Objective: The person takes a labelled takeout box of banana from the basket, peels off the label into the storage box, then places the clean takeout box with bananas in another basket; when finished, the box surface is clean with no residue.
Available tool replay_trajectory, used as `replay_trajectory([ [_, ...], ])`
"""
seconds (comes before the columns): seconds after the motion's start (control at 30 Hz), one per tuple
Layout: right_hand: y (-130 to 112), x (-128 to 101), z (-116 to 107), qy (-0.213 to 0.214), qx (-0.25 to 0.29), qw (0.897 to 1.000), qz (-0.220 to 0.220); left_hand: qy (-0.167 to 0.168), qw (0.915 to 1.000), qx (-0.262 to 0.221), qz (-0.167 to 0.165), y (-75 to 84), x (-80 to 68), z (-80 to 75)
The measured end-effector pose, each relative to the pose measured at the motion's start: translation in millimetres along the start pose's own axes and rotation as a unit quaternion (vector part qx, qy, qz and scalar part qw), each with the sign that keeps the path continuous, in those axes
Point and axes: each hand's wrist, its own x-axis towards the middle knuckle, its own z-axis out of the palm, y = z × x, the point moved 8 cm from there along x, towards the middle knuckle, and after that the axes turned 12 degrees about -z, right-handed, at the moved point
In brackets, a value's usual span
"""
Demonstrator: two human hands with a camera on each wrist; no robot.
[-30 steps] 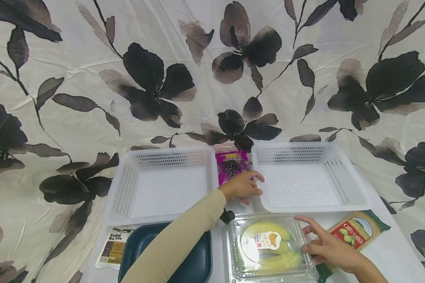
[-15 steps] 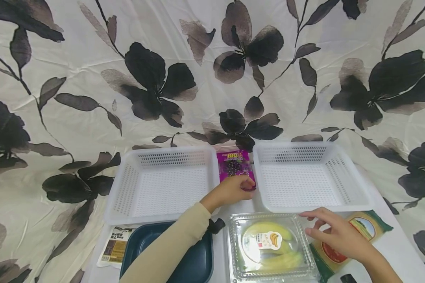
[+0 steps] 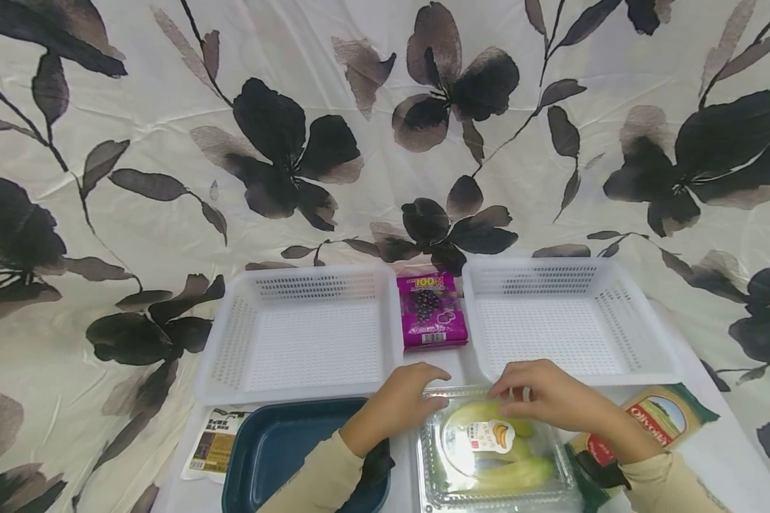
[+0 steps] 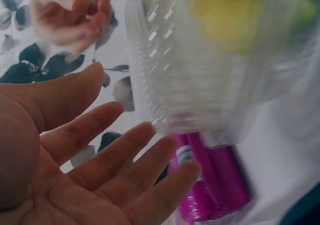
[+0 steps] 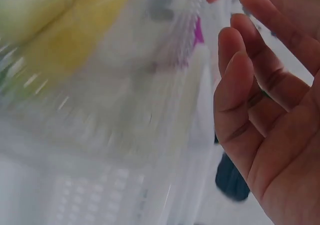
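A clear plastic clamshell box (image 3: 425, 470) holds bananas (image 3: 520, 472) under a lid with a banana label (image 3: 490, 436). Close to the box's far left corner is my left hand (image 3: 399, 405), its fingers extended and holding nothing. In the left wrist view, that hand's fingers (image 4: 120, 157) are spread beside the box's ridged edge. My right hand (image 3: 548, 395) hovers at the box's far edge, fingertips pointing down and left. Seen from the right wrist, its fingers (image 5: 232, 95) are loosely bent and grip nothing. Beyond both hands lies a purple packet (image 3: 433, 317) with grapes pictured.
White perforated baskets stand left (image 3: 398, 342) and right (image 3: 481, 356) of the purple packet. A dark blue tray (image 3: 282, 427) sits at front left, partly under my left arm, beside a small brown-and-white pouch (image 3: 214, 443). An Olivoilà bag (image 3: 657, 417) lies partly beneath my right forearm.
My left hand has drawn back from the purple packet and the right basket's edge to the banana box. My right hand has moved left from the box's right side to its far edge.
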Motion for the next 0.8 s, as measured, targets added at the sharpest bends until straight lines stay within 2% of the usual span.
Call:
replay_trajectory([
  [0.17, -0.8, 21.0, 18.8, -0.057, 0.015, 0.998, -0.012, 0.019, 0.9996, -0.022, -0.005, -6.8, -12.3, 6.9],
  [0.4, 1.3, 33.4, 36.1, -0.119, 0.012, 0.993, 0.018, 0.041, 0.9987, -0.031, 0.008, -11.3, -20.1, 13.9],
  [0.6, 5.2, 36.3, 43.1, -0.134, 0.003, 0.99, 0.034, 0.053, 0.998, -0.032, 0.013, -12.3, -21.6, 16.7],
  [0.8, 4.4, 38.0, 45.1, -0.132, 0.004, 0.991, 0.03, 0.055, 0.998, -0.03, 0.011, -12.6, -21.4, 18.0],
])
